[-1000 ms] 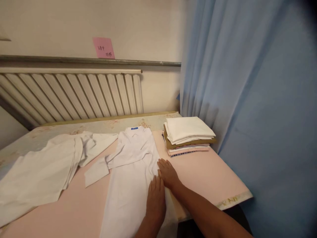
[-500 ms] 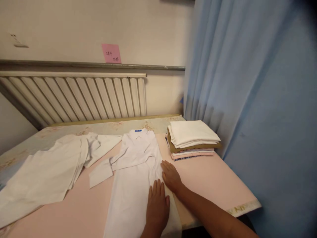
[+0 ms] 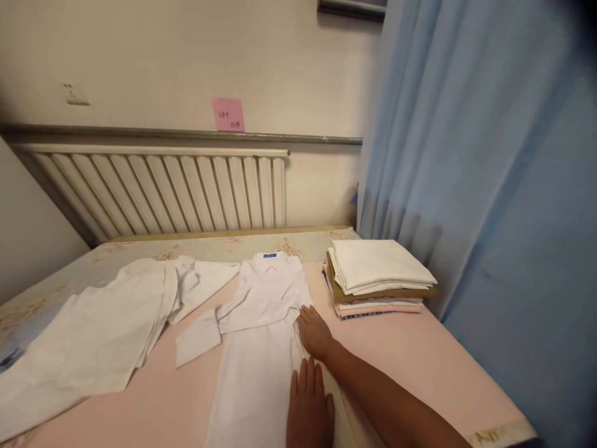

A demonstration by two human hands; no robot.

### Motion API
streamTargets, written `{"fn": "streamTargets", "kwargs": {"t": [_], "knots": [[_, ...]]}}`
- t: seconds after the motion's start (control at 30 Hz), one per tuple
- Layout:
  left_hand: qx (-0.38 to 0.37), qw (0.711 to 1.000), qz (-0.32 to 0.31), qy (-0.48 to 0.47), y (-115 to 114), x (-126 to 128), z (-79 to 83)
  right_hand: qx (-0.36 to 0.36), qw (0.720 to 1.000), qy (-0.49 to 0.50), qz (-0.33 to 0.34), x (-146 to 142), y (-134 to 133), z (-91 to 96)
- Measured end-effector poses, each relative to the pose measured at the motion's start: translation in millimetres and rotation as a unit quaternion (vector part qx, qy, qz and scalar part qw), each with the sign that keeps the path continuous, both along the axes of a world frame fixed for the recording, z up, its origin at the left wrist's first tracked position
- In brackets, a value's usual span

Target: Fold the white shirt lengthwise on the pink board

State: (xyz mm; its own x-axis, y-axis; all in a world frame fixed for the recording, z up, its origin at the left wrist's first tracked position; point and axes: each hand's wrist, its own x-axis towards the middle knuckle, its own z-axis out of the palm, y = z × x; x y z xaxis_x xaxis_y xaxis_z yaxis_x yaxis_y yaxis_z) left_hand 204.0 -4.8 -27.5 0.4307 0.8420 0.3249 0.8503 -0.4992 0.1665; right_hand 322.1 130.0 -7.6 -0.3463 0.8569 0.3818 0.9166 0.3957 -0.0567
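A long white coat [image 3: 254, 367] with a collar and a small blue neck label lies on the pink-covered bed, its body narrow and one sleeve [image 3: 200, 336] bent out to the left. My right hand [image 3: 314, 333] rests flat at the coat's right edge near the waist, fingers stretched out. Lower down, my left hand [image 3: 310, 404] is laid palm down on the right side of the coat, its fingers straight and close together. Neither hand grasps anything. The coat's bottom end is out of view.
Another white garment [image 3: 102, 330] is spread out on the left. A stack of folded clothes [image 3: 382, 267] stands at the right, beside a blue curtain [image 3: 513, 205]. Behind the bed are a radiator [image 3: 186, 193] and a wall with a pink note [image 3: 228, 114].
My right hand has slid left against the coat's edge. My left hand stays at about the same place on the cloth. The view has shifted a little up and left.
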Motion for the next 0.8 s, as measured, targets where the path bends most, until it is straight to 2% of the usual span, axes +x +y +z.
{"fn": "streamTargets", "kwargs": {"t": [0.17,0.37,0.67,0.8], "knots": [[0.007,1.000,-0.002,-0.001,1.5,-0.2,-7.9,-0.003,0.998,0.026,-0.048,-4.7,4.4,-5.5],[0.028,1.000,0.000,-0.004,1.7,0.2,-10.5,-0.025,0.997,0.032,-0.063,-8.5,1.8,-2.4],[0.074,0.997,0.012,-0.019,-1.9,-0.4,-3.9,-0.037,0.998,0.029,-0.037,-2.0,-23.6,-5.1],[0.100,0.995,0.005,-0.008,-4.1,-1.4,-5.7,-0.044,0.998,0.023,-0.039,2.4,-36.2,-6.1]]}}
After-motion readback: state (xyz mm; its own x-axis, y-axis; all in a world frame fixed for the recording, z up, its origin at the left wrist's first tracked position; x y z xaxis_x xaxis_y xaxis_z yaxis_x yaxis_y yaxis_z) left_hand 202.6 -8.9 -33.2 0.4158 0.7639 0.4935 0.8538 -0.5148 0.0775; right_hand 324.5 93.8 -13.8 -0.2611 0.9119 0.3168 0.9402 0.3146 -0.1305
